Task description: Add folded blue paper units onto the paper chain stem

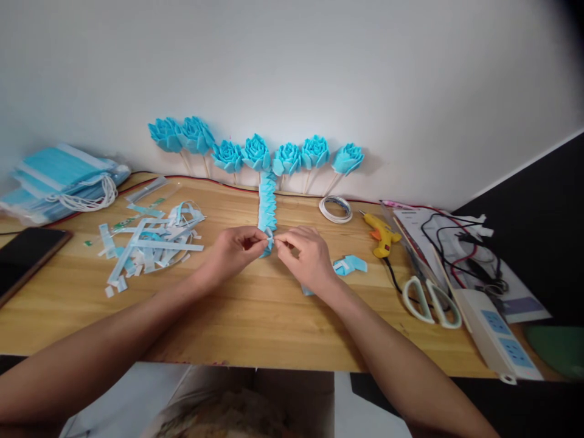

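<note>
A small piece of blue mask fabric [270,235] is pinched between the fingertips of my left hand [237,248] and my right hand [306,254], over the middle of the table. Just behind it, a row of folded blue fabric pieces [267,201] overlaps in a strip running back toward the wall. Several blue fabric flowers [255,152] on thin sticks lean against the wall. To the right of my right hand lie a few loose blue pieces [350,265], and another sits partly hidden under that wrist.
Fabric scraps [150,243] are heaped at left, near a phone [31,258] and bagged face masks [59,179]. On the right are a tape roll [336,209], a yellow glue gun [381,235], scissors [431,302], a power strip [495,334] and tangled cables [479,267].
</note>
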Tool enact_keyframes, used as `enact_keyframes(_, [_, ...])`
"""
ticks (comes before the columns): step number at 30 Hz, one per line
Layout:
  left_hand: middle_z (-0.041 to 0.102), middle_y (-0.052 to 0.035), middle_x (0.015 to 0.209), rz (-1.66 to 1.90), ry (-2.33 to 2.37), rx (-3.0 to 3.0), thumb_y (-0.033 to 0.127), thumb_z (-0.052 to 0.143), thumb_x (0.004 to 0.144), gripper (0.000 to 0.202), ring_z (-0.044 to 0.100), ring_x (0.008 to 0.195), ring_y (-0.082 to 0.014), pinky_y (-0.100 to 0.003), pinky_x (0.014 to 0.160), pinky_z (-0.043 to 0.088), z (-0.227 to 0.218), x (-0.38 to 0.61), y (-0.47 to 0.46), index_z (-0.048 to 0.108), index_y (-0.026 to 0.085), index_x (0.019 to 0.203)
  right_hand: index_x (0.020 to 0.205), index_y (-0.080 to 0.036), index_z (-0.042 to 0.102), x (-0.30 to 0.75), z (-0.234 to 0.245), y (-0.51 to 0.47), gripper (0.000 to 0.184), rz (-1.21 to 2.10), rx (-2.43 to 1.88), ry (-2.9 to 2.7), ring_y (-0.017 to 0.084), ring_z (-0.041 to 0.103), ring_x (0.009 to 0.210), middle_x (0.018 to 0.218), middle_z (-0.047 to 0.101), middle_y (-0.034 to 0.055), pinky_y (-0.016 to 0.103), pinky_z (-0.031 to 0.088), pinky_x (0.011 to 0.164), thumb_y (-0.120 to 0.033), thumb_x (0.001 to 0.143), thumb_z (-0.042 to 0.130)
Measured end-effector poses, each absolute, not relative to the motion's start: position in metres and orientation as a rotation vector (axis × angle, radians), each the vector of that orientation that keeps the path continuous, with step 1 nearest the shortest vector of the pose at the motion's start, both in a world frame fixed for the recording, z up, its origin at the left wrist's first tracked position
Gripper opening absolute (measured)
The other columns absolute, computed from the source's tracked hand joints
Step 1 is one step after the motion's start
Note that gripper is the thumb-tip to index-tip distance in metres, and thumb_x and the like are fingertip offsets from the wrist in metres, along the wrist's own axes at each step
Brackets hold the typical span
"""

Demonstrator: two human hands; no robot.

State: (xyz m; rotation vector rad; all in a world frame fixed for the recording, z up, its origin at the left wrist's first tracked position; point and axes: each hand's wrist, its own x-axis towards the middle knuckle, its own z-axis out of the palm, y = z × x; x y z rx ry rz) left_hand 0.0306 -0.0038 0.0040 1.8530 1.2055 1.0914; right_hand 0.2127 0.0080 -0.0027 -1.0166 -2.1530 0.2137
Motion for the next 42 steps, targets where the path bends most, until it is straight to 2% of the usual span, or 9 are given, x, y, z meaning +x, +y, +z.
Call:
enact_keyframes(6, [0.062, -0.0013, 0.065, 1.039, 1.219, 1.77, 0.031, 0.058, 0.082, 0.021, 0.051, 0.06, -0.0101, -0.02, 0.055, 0.038, 0.007, 0.028, -0.004, 0.066, 0.013, 0.074, 0.077, -0.021, 0.069, 0.213, 0.0, 0.008, 0.015, 0.333, -1.027, -2.094, 0.014, 0.059, 0.07, 0.071, 0.069, -0.0009, 0.031, 0.039, 0.073, -0.018, 0.086, 0.057])
enact_keyframes(15, [0.064, -0.0019, 0.072, 1.03, 1.114, 1.554, 0.035, 0.06, 0.083, 0.023, 0.056, 0.065, -0.0117, -0.024, 0.063, 0.043, 0.002, 0.024, -0.001, 0.065, 0.013, 0.079, 0.091, -0.02, 0.066, 0.22, 0.006, 0.011, 0.019, 0.977, -1.061, -1.731, 0.015, 0.063, 0.081, 0.084, 0.069, 0.0007, 0.028, 0.048, 0.078, -0.032, 0.089, 0.052])
enact_keyframes(18, [0.065, -0.0021, 0.073, 1.033, 1.09, 1.504, 0.035, 0.061, 0.083, 0.023, 0.056, 0.067, -0.0121, -0.025, 0.065, 0.043, 0.002, 0.023, -0.001, 0.064, 0.013, 0.079, 0.104, -0.02, 0.065, 0.221, 0.004, 0.016, 0.024, 1.015, -1.044, -1.642, 0.017, 0.064, 0.095, 0.1, 0.07, 0.0037, 0.031, 0.048, 0.088, -0.034, 0.087, 0.056])
enact_keyframes(20, [0.064, -0.0017, 0.073, 1.007, 1.097, 1.514, 0.036, 0.061, 0.083, 0.022, 0.056, 0.067, -0.0121, -0.025, 0.065, 0.043, 0.002, 0.023, -0.001, 0.064, 0.014, 0.08, 0.117, -0.022, 0.062, 0.221, 0.002, 0.017, 0.035, 1.067, -1.028, -1.668, 0.018, 0.063, 0.102, 0.109, 0.069, 0.0055, 0.033, 0.047, 0.092, -0.034, 0.084, 0.061])
enact_keyframes(22, [0.062, -0.0008, 0.072, 0.974, 1.111, 1.551, 0.036, 0.06, 0.083, 0.023, 0.054, 0.067, -0.012, -0.025, 0.064, 0.041, 0.002, 0.023, -0.002, 0.063, 0.014, 0.08, 0.124, -0.022, 0.059, 0.22, 0.001, 0.017, 0.044, 1.124, -1.029, -1.717, 0.018, 0.064, 0.1, 0.106, 0.07, 0.0052, 0.033, 0.048, 0.091, -0.032, 0.081, 0.063])
enact_keyframes(26, [0.057, 0.001, 0.069, 0.932, 1.125, 1.627, 0.04, 0.055, 0.087, 0.028, 0.05, 0.066, -0.0116, -0.024, 0.062, 0.037, 0.005, 0.023, -0.003, 0.063, 0.015, 0.078, 0.123, -0.02, 0.06, 0.218, 0.0, 0.014, 0.043, 1.094, -1.044, -1.757, 0.016, 0.064, 0.087, 0.091, 0.068, 0.0019, 0.031, 0.049, 0.086, -0.027, 0.081, 0.061])
enact_keyframes(30, [0.059, -0.0001, 0.074, 0.916, 1.106, 1.633, 0.044, 0.057, 0.087, 0.03, 0.052, 0.07, -0.0123, -0.024, 0.065, 0.038, 0.002, 0.023, -0.002, 0.065, 0.015, 0.083, 0.121, -0.021, 0.062, 0.216, 0.001, 0.011, 0.039, 1.052, -1.027, -1.774, 0.014, 0.064, 0.084, 0.09, 0.068, 0.0008, 0.03, 0.049, 0.083, -0.025, 0.082, 0.06])
enact_keyframes(34, [0.063, -0.0017, 0.076, 0.946, 1.08, 1.565, 0.039, 0.062, 0.083, 0.026, 0.055, 0.07, -0.013, -0.026, 0.069, 0.042, -0.004, 0.024, 0.002, 0.065, 0.013, 0.083, 0.12, -0.022, 0.063, 0.215, 0.002, 0.01, 0.039, 1.037, -1.028, -1.793, 0.014, 0.064, 0.083, 0.089, 0.068, 0.0004, 0.029, 0.049, 0.082, -0.023, 0.081, 0.059])
enact_keyframes(42, [0.063, -0.0005, 0.07, 1.016, 1.087, 1.435, 0.036, 0.065, 0.078, 0.022, 0.055, 0.065, -0.0117, -0.025, 0.066, 0.042, 0.0, 0.023, 0.002, 0.064, 0.014, 0.075, 0.123, -0.023, 0.064, 0.22, 0.001, 0.014, 0.04, 1.16, -1.017, -1.752, 0.017, 0.065, 0.098, 0.105, 0.071, 0.0043, 0.034, 0.049, 0.091, -0.027, 0.084, 0.058])
